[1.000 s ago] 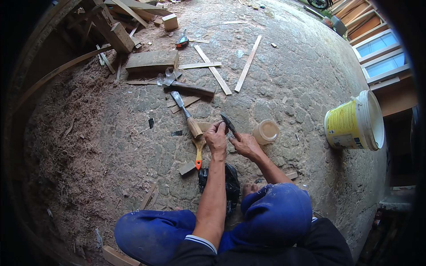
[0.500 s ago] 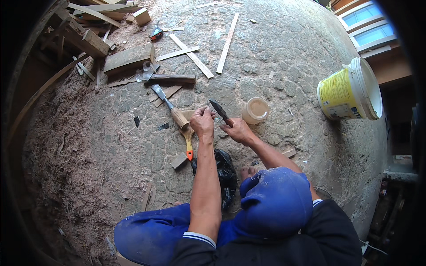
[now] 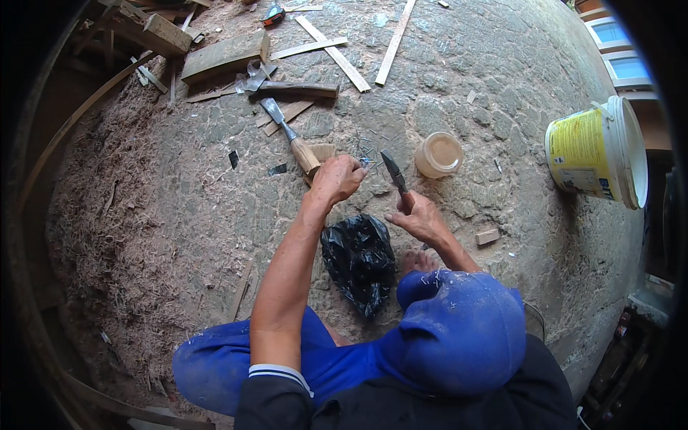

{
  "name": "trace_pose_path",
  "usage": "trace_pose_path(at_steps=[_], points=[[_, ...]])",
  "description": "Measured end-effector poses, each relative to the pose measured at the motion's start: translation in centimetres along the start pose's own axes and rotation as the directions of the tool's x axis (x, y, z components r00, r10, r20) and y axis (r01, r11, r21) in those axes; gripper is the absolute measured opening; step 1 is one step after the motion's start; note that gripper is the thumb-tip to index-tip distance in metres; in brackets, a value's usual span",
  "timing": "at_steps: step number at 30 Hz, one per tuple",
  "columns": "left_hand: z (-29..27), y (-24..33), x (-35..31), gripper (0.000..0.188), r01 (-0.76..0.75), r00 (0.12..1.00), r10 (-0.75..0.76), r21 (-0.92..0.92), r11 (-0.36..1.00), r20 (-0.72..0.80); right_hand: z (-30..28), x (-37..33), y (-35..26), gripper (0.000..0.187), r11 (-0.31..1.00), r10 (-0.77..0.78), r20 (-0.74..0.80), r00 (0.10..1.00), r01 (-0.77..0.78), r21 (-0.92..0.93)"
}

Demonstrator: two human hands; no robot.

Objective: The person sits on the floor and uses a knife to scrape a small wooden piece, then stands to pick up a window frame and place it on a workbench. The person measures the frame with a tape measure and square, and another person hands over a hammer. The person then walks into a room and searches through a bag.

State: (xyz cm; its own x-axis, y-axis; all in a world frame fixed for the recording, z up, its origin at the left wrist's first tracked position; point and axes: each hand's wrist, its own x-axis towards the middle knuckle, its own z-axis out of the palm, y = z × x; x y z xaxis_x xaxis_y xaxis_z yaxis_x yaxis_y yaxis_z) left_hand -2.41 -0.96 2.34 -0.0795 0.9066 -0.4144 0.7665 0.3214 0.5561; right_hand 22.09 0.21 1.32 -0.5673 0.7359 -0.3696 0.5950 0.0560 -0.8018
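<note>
My right hand [image 3: 424, 217] is closed round dark-jawed pliers [image 3: 394, 172] with reddish-brown handles, their jaws pointing up and away. My left hand [image 3: 339, 178] is low over the ground, fingertips pinched together beside several thin nails [image 3: 369, 140]; what they hold, if anything, is too small to make out. Under and beside that hand lie a wood-handled chisel [image 3: 290, 136] and a paintbrush [image 3: 324, 150], mostly hidden. A lidded plastic jar [image 3: 438, 155] stands to the right of the pliers. A crumpled black plastic bag [image 3: 358, 265] lies between my forearms.
A hammer [image 3: 297, 88] lies beyond the chisel, near a wood block [image 3: 226, 64] and thin wooden strips [image 3: 333, 54]. A tape measure [image 3: 273, 14] is farther off. A yellow-and-white bucket [image 3: 598, 154] stands at right. Wood shavings [image 3: 122, 236] cover the left ground.
My left hand has lowered toward the nails, away from the pliers. My right hand with the pliers has drawn right, apart from it. The view has shifted, showing more of the black bag.
</note>
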Motion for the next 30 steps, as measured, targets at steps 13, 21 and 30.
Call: trace_pose_path(at_steps=[13, 21, 30], points=[[6.0, 6.6, -11.6, 0.036, -0.585, 0.387, 0.083, 0.175, 0.792, 0.918, 1.4, -0.8, -0.4, 0.03, 0.992, 0.076, 0.01, 0.997, -0.077, 0.096], [0.9, 1.6, -8.2, 0.021, -0.38, 0.83, 0.02, 0.539, 0.752, 0.558, 0.0, 0.5, 0.2, 0.028, 0.99, 0.058, -0.089, 0.994, -0.045, 0.137], [3.3, 6.2, -9.3, 0.018, -0.503, 0.846, 0.506, 0.567, 0.652, 0.168, -0.1, 1.2, -0.9, 0.028, 0.967, 0.094, -0.066, 0.993, -0.075, 0.243]])
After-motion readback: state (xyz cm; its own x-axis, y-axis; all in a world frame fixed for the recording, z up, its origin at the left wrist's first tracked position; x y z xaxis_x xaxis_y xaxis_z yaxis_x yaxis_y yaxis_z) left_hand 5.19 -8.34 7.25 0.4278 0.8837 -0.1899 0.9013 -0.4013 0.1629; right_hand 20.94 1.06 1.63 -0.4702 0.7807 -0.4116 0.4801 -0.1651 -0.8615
